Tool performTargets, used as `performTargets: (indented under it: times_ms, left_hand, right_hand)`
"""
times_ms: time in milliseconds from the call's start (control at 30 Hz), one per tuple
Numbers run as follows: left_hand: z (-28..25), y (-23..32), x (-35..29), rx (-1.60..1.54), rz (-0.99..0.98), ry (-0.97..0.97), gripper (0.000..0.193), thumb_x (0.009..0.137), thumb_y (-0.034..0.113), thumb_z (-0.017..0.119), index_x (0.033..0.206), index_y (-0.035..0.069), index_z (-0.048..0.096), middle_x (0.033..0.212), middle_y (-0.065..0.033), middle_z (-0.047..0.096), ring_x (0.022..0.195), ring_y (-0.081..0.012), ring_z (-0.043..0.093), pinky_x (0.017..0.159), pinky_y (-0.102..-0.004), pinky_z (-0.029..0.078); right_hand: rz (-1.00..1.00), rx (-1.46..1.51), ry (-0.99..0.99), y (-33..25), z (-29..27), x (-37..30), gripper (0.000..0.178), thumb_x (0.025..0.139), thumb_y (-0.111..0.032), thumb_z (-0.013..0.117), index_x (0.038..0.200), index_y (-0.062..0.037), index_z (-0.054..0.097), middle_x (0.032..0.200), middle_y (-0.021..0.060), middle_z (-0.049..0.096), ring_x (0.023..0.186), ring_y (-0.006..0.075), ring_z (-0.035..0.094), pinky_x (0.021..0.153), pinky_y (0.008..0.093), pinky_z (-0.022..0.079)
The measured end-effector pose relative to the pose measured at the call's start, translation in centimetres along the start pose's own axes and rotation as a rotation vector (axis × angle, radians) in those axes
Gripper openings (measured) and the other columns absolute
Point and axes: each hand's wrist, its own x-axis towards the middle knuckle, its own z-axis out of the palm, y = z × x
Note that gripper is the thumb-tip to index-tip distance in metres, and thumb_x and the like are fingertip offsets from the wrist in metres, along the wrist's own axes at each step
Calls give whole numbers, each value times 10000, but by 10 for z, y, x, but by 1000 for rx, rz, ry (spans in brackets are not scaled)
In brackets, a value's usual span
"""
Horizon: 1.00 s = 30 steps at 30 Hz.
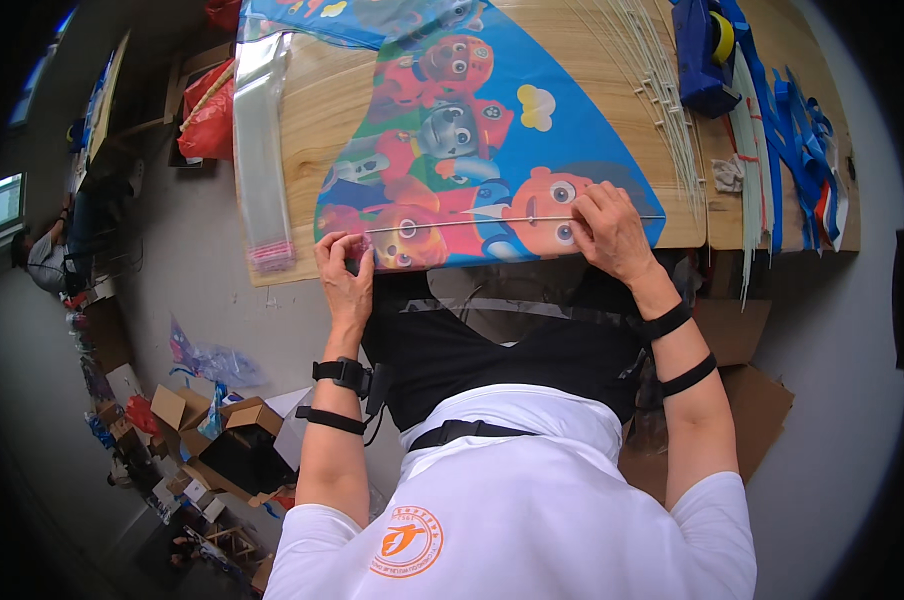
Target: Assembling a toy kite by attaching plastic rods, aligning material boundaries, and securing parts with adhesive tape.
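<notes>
We see the thin, pale, straight rod (457, 226) lying left to right along the near edge of the blue, cartoon-printed plastic sheet (517, 145); our bare left hand (345, 265) curls by the rod's left end; our bare right hand (610, 232) bends its fingers over the rod, short of its right end; we cannot quite tell whether either hand pinches it.

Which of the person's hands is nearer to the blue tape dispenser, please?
Right. In the picture, the right hand is below and left of the blue tape dispenser; the left hand is much farther left, at the near left corner of the cartoon-printed sheet.
</notes>
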Motion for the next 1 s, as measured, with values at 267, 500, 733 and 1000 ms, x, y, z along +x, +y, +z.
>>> performTargets:
  times_ms: [267, 500, 733, 1000]
  left_hand:
    - [-4, 2, -1, 0, -17, 44, 283, 810, 63, 666, 1090, 43, 630, 1140, -84, 482, 922, -197, 534, 841, -319, 461]
    - [-4, -3, 2, 62, 30, -11, 318, 809, 59, 655, 1126, 61, 634, 1149, -88, 481, 950, -206, 524, 841, -314, 458]
    - [-2, -6, 2, 77, 57, -3, 293, 813, 50, 648, 1106, 53, 632, 1165, -93, 487, 970, -213, 530, 844, -314, 463]
    - [-3, -1, 2, 70, 58, -7, 276, 813, 47, 652, 1088, 52, 631, 1186, -97, 489, 1014, -227, 530, 861, -321, 464]
  right_hand:
    - [-22, 24, 9, -5, 4, 5, 185, 707, -49, 657, 842, -38, 531, 853, 110, 522, 855, 302, 519, 765, 397, 416]
    - [-3, 12, -8, -5, 5, 5, 187, 707, -49, 661, 844, -33, 533, 869, 118, 522, 865, 311, 518, 771, 405, 417]
    - [2, 5, -18, -5, 5, 5, 182, 710, -51, 658, 841, -33, 533, 872, 120, 519, 864, 313, 517, 764, 405, 415]
    - [-22, 24, 13, -4, 3, 7, 179, 707, -48, 655, 833, -36, 529, 837, 117, 514, 845, 304, 519, 756, 399, 413]
